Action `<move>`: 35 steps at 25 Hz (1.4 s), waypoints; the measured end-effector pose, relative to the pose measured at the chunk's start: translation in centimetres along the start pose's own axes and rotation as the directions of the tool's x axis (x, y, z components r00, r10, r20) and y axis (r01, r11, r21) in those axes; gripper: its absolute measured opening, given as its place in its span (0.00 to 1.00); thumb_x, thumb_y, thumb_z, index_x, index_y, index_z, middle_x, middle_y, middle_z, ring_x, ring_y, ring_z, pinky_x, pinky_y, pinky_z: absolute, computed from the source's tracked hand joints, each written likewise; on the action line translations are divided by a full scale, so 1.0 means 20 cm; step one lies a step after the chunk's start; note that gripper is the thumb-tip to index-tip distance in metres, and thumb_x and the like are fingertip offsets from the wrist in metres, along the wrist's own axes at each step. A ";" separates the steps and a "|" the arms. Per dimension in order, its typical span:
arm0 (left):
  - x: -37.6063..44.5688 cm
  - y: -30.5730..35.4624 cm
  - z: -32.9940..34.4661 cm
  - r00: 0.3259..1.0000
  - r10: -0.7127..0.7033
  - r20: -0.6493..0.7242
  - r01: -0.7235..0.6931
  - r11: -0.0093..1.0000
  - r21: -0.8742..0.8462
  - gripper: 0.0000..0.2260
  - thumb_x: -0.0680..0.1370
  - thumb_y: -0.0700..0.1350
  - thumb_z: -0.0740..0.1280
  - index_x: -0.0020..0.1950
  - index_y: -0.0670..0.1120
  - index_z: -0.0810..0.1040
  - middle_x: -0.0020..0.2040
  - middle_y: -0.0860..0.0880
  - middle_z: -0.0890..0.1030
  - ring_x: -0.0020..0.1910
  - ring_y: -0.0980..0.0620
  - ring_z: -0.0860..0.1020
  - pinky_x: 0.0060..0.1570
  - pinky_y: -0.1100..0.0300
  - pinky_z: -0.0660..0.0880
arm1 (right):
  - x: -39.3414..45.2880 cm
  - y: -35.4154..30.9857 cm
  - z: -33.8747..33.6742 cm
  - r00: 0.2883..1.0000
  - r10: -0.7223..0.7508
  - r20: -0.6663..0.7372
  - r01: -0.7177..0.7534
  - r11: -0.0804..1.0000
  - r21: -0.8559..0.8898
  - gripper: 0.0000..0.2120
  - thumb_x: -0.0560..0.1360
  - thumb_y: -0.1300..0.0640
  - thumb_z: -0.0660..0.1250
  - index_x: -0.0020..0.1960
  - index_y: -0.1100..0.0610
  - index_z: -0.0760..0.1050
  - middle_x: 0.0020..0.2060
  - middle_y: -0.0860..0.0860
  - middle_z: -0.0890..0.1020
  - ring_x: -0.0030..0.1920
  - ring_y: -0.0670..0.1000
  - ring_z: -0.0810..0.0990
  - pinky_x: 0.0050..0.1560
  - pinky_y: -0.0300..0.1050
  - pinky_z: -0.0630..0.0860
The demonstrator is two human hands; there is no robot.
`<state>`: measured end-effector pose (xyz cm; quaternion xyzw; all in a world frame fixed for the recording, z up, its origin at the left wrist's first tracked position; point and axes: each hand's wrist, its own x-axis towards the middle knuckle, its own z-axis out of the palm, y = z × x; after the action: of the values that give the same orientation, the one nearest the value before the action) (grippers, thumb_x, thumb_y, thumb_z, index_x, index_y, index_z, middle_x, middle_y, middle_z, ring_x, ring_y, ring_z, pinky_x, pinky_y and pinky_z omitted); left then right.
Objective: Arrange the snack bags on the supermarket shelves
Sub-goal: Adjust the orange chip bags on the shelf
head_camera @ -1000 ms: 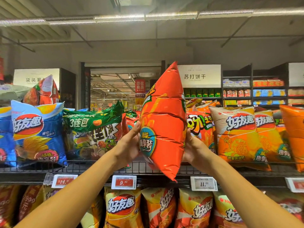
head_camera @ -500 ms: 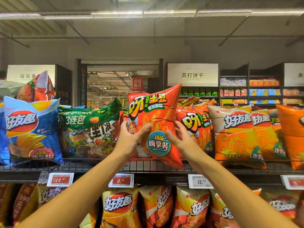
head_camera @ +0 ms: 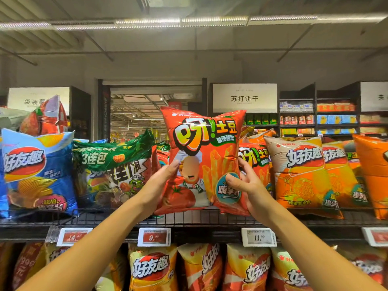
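puffy red foil snack bag (head_camera: 206,162) is gripped by left hand (head_camera: 161,181) & right hand (head_camera: 245,185), face-out above wire shelf (head_camera: 126,219); next to be seated upright.

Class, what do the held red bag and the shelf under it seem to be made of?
Red bag: glossy plastic film, probably; it shines, creases and looks puffed. Shelf: dark wire, likely coated metal; thin bars form a front rail.
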<state>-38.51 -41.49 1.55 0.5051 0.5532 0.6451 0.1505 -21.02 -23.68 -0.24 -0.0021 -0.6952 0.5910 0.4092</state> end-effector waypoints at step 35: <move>0.20 -0.15 -0.10 0.989 0.147 -0.007 -0.145 0.983 0.110 0.47 0.60 0.78 0.67 0.72 0.56 0.61 0.59 0.70 0.78 0.58 0.73 0.74 0.60 0.67 0.69 | 0.15 0.12 -0.07 1.000 -0.020 0.022 0.023 0.988 -0.152 0.44 0.58 0.40 0.79 0.70 0.44 0.65 0.62 0.45 0.80 0.63 0.44 0.79 0.57 0.42 0.78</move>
<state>-43.08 -38.59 1.04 0.5469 0.5501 0.6271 0.0707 -23.44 -20.40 -0.52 -0.0197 -0.7424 0.5317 0.4072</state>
